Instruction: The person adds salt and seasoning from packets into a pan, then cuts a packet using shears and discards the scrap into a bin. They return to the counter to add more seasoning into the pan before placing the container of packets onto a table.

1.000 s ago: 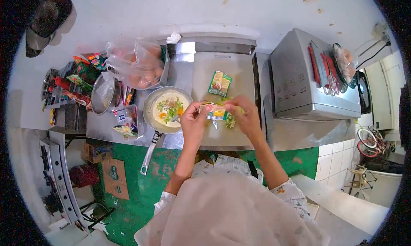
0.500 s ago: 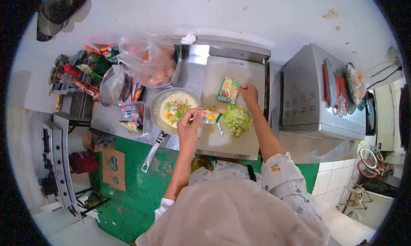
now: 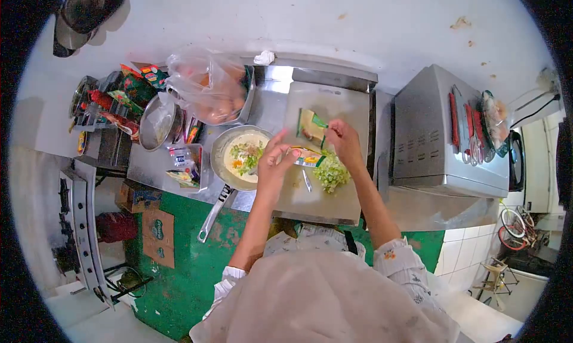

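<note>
My left hand pinches a small yellow-and-green sachet above the cutting board. My right hand lifts a second, green sachet by its corner, just above the first one. A pile of chopped green vegetable lies on the board under my right hand. A knife rests on the board beside the pile. To the left sits a frying pan with a pale batter topped with chopped greens and orange bits.
A steel bowl, a plastic bag of produce and assorted packets crowd the counter's left side. A steel appliance with red-handled utensils on top stands to the right. A green floor and a cardboard box lie below the counter.
My right hand picked the green sachet up off the board and drew it toward the left hand. My left hand shifted slightly right with its sachet.
</note>
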Motion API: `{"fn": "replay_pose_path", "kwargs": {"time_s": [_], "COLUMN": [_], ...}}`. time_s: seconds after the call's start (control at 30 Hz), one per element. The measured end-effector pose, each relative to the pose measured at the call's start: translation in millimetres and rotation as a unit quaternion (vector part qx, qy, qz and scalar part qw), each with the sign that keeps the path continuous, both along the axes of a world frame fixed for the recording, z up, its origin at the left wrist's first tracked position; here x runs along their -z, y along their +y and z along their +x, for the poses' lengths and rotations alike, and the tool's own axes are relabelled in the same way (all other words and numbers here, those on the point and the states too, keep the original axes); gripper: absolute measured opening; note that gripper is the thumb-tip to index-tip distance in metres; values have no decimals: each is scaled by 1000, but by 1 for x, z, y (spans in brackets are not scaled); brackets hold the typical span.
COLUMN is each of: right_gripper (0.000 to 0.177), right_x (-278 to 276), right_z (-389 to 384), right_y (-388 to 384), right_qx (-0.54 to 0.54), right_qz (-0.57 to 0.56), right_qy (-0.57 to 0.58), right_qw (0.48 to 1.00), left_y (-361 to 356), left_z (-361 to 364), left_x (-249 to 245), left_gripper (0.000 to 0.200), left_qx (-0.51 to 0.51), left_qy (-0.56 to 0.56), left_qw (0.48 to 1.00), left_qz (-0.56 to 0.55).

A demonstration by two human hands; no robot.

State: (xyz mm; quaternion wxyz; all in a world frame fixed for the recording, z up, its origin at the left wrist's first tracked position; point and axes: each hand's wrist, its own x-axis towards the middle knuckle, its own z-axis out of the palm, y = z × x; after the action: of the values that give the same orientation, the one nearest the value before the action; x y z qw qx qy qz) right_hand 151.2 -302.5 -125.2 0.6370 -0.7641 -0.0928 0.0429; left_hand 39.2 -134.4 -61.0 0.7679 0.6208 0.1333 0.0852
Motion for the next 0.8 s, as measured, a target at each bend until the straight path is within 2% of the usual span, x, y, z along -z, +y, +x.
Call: {"fn": "replay_pose_path", "kwargs": {"time_s": [0.07,0.13,0.2,0.23,0.27,0.37,0.43,0.57,0.63,0.7,0.77,0.8], "right_gripper": [8,6,8,10,10,12,16,19,18,17,15,14], "right_x": [-44,-77,-93,-98,-101,-110,-116,-117,-111,-119,-132,-138], "right_z": [-24,-41,-52,-56,-59,-70,-80,-91,-91,-95,-98,-100], "right_y": [1,1,2,2,3,5,6,8,9,4,-3,-7], "right_qx": [-18,-90,-93,-95,-93,-46,54,19,14,11,7,28], "right_qz": [34,82,105,127,126,114,65,-10,17,27,37,77], "right_qy": [-20,57,52,49,47,31,-12,-71,-14,-4,6,-1], "right_qw": [999,991,989,986,986,992,996,997,1000,1000,999,997], "left_y": [6,11,16,19,20,11,5,-5,-6,-3,3,5], "left_z": [6,11,13,12,12,11,8,4,1,0,-1,-2], "left_x": [1,-2,-13,-23,-30,-38,-43,-43,-41,-39,-38,-39], "left_gripper": [15,14,12,13,13,12,11,10,8,7,12,12], "left_qx": [18,19,22,74,125,78,50,2,-6,-16,-53,-54], "left_qy": [-62,-86,-111,-46,20,-41,-43,-59,-61,-64,-124,-124], "left_qw": [980,971,959,986,992,996,997,998,998,997,988,988], "left_qz": [189,224,259,142,23,31,29,33,1,-29,-77,-77]}}
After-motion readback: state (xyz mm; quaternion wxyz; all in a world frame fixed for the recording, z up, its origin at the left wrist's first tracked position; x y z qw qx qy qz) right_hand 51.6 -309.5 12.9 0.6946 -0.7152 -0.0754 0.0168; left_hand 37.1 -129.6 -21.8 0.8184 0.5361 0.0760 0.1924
